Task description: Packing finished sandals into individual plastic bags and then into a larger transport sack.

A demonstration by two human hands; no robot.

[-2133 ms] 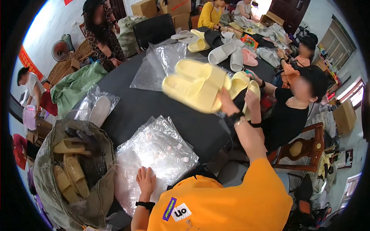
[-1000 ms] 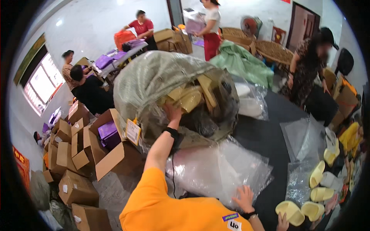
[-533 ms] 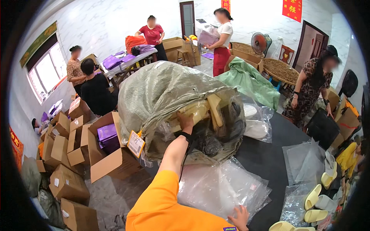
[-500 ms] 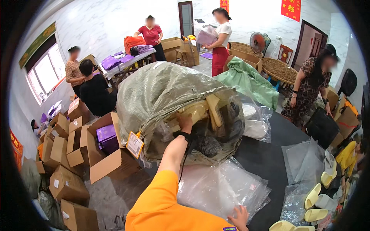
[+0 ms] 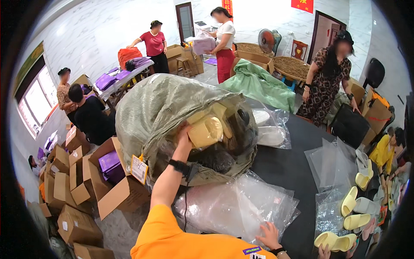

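My left hand reaches into the mouth of a large grey-green woven sack, closed around the side of a pale yellow slipper. Part of its fingers is hidden behind the slipper. More yellow and dark footwear, some in clear plastic, lies inside the sack. On a pile of clear plastic bags in front of the sack, my right hand lies with its fingers spread and nothing held.
Bagged white slippers lie right of the sack on the dark table. Yellow slippers and clear bags line its right side, where another person's hands touch a pair. Cardboard boxes crowd the left floor. Several people stand around.
My left hand has drawn the yellow slipper toward the sack's opening and turned it. My right hand stays on the bags. Another person's hands have appeared at the lower right.
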